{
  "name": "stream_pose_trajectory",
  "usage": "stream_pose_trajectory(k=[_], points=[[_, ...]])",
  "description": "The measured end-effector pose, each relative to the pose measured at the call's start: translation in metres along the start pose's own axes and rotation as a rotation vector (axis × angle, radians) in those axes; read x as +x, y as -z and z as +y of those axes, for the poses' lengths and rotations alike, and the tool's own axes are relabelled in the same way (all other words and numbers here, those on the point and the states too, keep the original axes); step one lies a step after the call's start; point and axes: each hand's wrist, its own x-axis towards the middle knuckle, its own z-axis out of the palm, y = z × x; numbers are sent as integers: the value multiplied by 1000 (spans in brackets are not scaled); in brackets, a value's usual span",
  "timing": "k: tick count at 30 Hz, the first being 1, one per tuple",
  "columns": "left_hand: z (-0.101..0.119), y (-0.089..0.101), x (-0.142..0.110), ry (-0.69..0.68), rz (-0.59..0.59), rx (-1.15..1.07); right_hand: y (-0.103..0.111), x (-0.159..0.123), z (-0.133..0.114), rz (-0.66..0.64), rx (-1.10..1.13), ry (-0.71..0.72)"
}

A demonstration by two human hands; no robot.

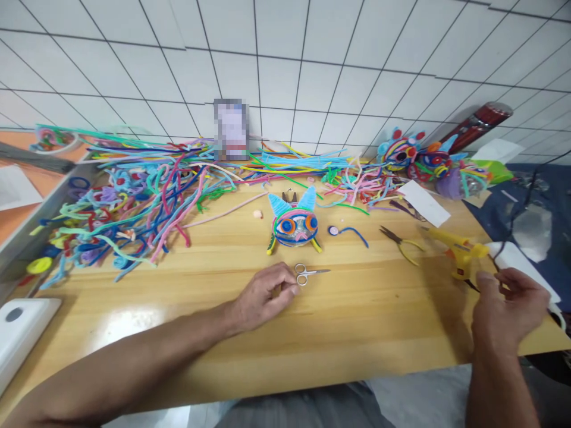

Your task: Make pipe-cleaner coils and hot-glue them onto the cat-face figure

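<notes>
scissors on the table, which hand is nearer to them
The left. The left hand is close beside the handle end of the scissors, whether touching I cannot tell; the right hand is well off to their right, by the glue gun.

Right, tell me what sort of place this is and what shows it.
Probably a craft workspace: colorful fuzzy stems heaped on a wooden table, a yellow glue gun at the right, and a blue-eared animal figure in the middle.
</notes>
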Motion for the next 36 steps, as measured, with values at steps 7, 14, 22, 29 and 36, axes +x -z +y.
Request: stream_pose_trajectory(k=[7,14,22,29,36], points=[[-1,-4,-5,-109,-312,169,11,-44,-52,-528,-39,66],[-4,-6,-2,-121,-350,225,-38,-59,-119,-1032,74,665],[-5,-7,-2,-131,-338,239,-130,-65,-126,-973,16,993],[6,1,1,-145,-56,14,-153,-78,-112,-996,36,1000],[19,49,24,133,399,48,-149,-76,-105,-953,26,961]])
